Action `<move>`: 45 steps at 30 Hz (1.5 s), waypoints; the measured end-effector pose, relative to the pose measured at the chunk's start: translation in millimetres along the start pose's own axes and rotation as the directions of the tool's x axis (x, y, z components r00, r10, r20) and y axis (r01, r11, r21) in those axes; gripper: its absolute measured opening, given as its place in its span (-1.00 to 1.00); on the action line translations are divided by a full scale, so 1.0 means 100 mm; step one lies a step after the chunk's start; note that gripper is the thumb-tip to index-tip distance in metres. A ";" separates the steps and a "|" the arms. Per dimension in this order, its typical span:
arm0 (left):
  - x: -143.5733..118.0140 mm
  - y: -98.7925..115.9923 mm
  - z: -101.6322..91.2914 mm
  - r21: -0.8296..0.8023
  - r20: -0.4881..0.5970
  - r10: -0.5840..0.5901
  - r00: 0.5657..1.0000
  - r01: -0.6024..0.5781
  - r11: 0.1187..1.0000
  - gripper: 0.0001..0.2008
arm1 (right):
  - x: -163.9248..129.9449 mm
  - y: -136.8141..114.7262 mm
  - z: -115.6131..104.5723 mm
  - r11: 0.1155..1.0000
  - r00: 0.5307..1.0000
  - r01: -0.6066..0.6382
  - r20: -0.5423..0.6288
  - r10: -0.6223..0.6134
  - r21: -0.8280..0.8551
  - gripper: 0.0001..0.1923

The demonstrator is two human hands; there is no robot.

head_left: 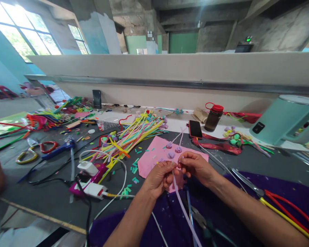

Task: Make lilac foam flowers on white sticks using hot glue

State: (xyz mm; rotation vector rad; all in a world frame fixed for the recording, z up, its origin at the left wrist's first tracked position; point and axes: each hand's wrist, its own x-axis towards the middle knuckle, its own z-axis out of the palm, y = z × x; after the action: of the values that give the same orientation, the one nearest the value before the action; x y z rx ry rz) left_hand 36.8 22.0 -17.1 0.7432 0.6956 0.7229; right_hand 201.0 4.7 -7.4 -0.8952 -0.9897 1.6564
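Where the two hands meet near the middle of the head view, the left hand (161,176) and the right hand (195,166) are both pinched narrow on the upper end of a pale lilac pipe cleaner (181,202), fingertips almost touching each other. The stem runs down from the fingers toward the lower edge of the frame, over a purple cloth (273,192) that covers the near part of the counter (48,192). Just beyond the hands lies a pink foam sheet (154,154); on it sit small lilac coiled flowers (170,155) on pale stems. Left of the sheet is a loose heap of multicoloured pipe cleaners (134,132), with small green offcuts (134,168) scattered between heap and sheet. Nearer the left edge lie white chargers (89,168) with tangled cables, and a blue-handled tool (58,149) beside red and yellow loops. Behind the sheet a phone in a red case (195,129) lies flat, next to an upright dark bottle with a red cap (213,117). A pale green appliance (285,118) stands at the far right. Scissors with red and yellow handles (278,202) rest on the cloth right of the right forearm. A blurred part of another person shows at the left margin.
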 end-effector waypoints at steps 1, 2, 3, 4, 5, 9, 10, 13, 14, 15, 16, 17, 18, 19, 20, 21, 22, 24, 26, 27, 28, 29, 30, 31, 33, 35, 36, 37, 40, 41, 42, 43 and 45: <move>0.00 0.00 0.00 -0.002 0.013 -0.002 1.000 0.002 1.000 -0.80 | 0.00 0.00 0.00 1.000 1.000 -0.004 0.002 0.004 0.008 -0.86; 0.00 0.00 0.01 0.000 0.025 -0.008 1.000 0.008 1.000 -0.79 | 0.00 0.00 0.00 1.000 1.000 -0.008 0.007 0.008 0.018 -0.86; -0.01 0.00 0.01 0.003 0.031 -0.012 0.999 0.012 1.000 -0.78 | 0.00 0.01 0.00 0.999 1.000 -0.013 0.014 0.013 0.029 -0.85; -0.01 0.00 0.01 0.008 0.031 -0.011 0.999 0.010 1.000 -0.77 | 0.00 0.01 0.00 0.999 1.000 -0.017 0.023 0.016 0.040 -0.84; -0.01 0.00 0.01 0.011 0.027 -0.004 1.000 0.004 1.000 -0.77 | 0.01 0.01 0.00 0.999 0.999 -0.019 0.033 0.017 0.051 -0.84; -0.02 0.00 0.01 0.012 0.010 0.020 1.000 -0.020 1.000 -0.78 | 0.03 0.03 -0.02 0.997 0.998 -0.030 0.050 0.026 0.065 -0.81; -0.02 0.00 0.01 0.017 0.013 0.015 1.000 -0.016 1.000 -0.78 | 0.03 0.03 -0.02 0.998 0.999 -0.033 0.043 0.030 0.055 -0.82; -0.02 0.01 0.01 0.045 0.017 -0.006 1.000 0.005 0.999 -0.77 | 0.03 0.04 -0.03 1.000 1.000 -0.026 0.003 0.026 0.002 -0.83; -0.02 0.01 0.02 0.052 0.018 -0.010 1.000 0.009 0.999 -0.77 | 0.03 0.04 -0.03 1.000 1.000 -0.019 -0.010 0.019 -0.019 -0.83; -0.02 0.00 0.02 0.056 0.020 -0.014 1.000 0.013 0.998 -0.78 | 0.03 0.04 -0.03 0.999 1.000 -0.012 -0.021 0.011 -0.038 -0.82; -0.03 0.00 0.02 0.058 0.022 -0.016 1.000 0.014 0.998 -0.78 | 0.03 0.04 -0.03 0.998 0.999 -0.006 -0.033 0.005 -0.055 -0.82; -0.03 0.00 0.02 0.060 0.023 -0.018 1.000 0.016 0.998 -0.78 | 0.02 0.04 -0.02 0.997 0.999 0.001 -0.045 -0.004 -0.074 -0.82; -0.03 -0.01 0.02 0.062 0.022 -0.021 1.000 0.020 0.998 -0.78 | 0.02 0.03 -0.02 0.995 0.998 0.011 -0.058 -0.017 -0.096 -0.83; -0.03 -0.01 0.03 0.064 0.019 -0.027 0.999 0.026 0.998 -0.77 | 0.01 0.03 -0.01 0.992 0.997 0.026 -0.068 -0.035 -0.125 -0.84; -0.04 -0.02 0.04 0.064 0.017 -0.032 0.999 0.031 0.997 -0.76 | 0.00 0.03 0.00 0.986 0.996 0.045 -0.075 -0.058 -0.158 -0.85; -0.04 -0.02 0.04 0.059 0.016 -0.035 0.999 0.034 0.998 -0.75 | -0.01 0.02 0.01 0.978 0.994 0.068 -0.074 -0.084 -0.199 -0.85; -0.04 -0.02 0.05 0.051 0.017 -0.037 0.999 0.036 0.998 -0.75 | -0.02 0.02 0.02 0.964 0.991 0.098 -0.069 -0.118 -0.246 -0.85; -0.03 -0.03 0.06 0.028 0.010 -0.033 0.999 0.033 0.999 -0.74 | -0.04 0.03 0.04 0.922 0.977 0.174 -0.053 -0.205 -0.346 -0.84; -0.03 -0.03 0.07 0.003 -0.005 -0.020 1.000 0.020 1.000 -0.74 | -0.06 0.03 0.05 0.852 0.947 0.276 -0.029 -0.321 -0.445 -0.85; -0.03 -0.03 0.07 -0.007 -0.009 -0.013 1.000 0.013 1.000 -0.74 | -0.06 0.04 0.06 0.805 0.924 0.329 -0.007 -0.382 -0.493 -0.86; -0.03 -0.03 0.07 -0.016 -0.010 -0.006 1.000 0.006 1.000 -0.73 | -0.07 0.04 0.06 0.753 0.899 0.378 0.020 -0.437 -0.538 -0.86; -0.03 -0.03 0.07 -0.021 -0.005 -0.002 1.000 0.002 1.000 -0.73 | -0.08 0.04 0.06 0.699 0.874 0.420 0.052 -0.483 -0.579 -0.85; -0.03 -0.04 0.07 -0.024 0.004 -0.002 1.000 0.002 1.000 -0.73 | -0.08 0.04 0.07 0.645 0.849 0.456 0.082 -0.522 -0.613 -0.84; -0.04 -0.04 0.07 -0.023 0.012 -0.005 1.000 0.005 1.000 -0.72 | -0.09 0.04 0.07 0.597 0.827 0.482 0.110 -0.551 -0.641 -0.84; -0.04 -0.05 0.08 -0.018 0.022 -0.010 1.000 0.010 1.000 -0.72 | -0.11 0.02 0.09 0.520 0.798 0.512 0.154 -0.583 -0.683 -0.83; -0.04 -0.06 0.08 -0.010 0.023 -0.005 1.000 0.005 1.000 -0.72 | -0.13 0.01 0.10 0.473 0.782 0.525 0.181 -0.596 -0.708 -0.83; -0.04 -0.06 0.08 -0.005 0.022 0.004 1.000 -0.004 1.000 -0.73 | -0.13 0.00 0.11 0.461 0.780 0.524 0.185 -0.598 -0.716 -0.84; -0.03 -0.06 0.07 0.004 0.022 0.016 1.000 -0.016 1.000 -0.74 | -0.14 -0.01 0.12 0.456 0.780 0.519 0.182 -0.599 -0.723 -0.86; -0.02 -0.07 0.06 0.047 0.021 0.061 0.998 -0.061 0.997 -0.75 | -0.14 -0.01 0.13 0.476 0.796 0.479 0.136 -0.590 -0.738 -0.93; -0.01 -0.07 0.05 0.066 0.018 0.075 0.997 -0.076 0.995 -0.75 | -0.13 -0.01 0.13 0.488 0.806 0.461 0.119 -0.580 -0.741 -0.93; -0.01 -0.07 0.05 0.086 0.012 0.086 0.996 -0.087 0.992 -0.74 | -0.13 -0.01 0.12 0.503 0.816 0.444 0.103 -0.569 -0.742 -0.93; -0.02 -0.07 0.05 0.106 0.004 0.096 0.995 -0.096 0.990 -0.73 | -0.13 0.00 0.12 0.519 0.827 0.429 0.091 -0.555 -0.739 -0.92; -0.03 -0.07 0.06 0.137 -0.022 0.123 0.992 -0.119 0.983 -0.72 | -0.12 0.00 0.12 0.567 0.853 0.400 0.067 -0.517 -0.720 -0.91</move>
State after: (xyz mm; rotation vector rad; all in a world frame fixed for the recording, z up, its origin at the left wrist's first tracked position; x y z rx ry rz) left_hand 42.2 14.2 -18.5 0.9067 0.7371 0.8041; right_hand 193.6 -8.7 -1.8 -1.1099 -1.6497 0.7008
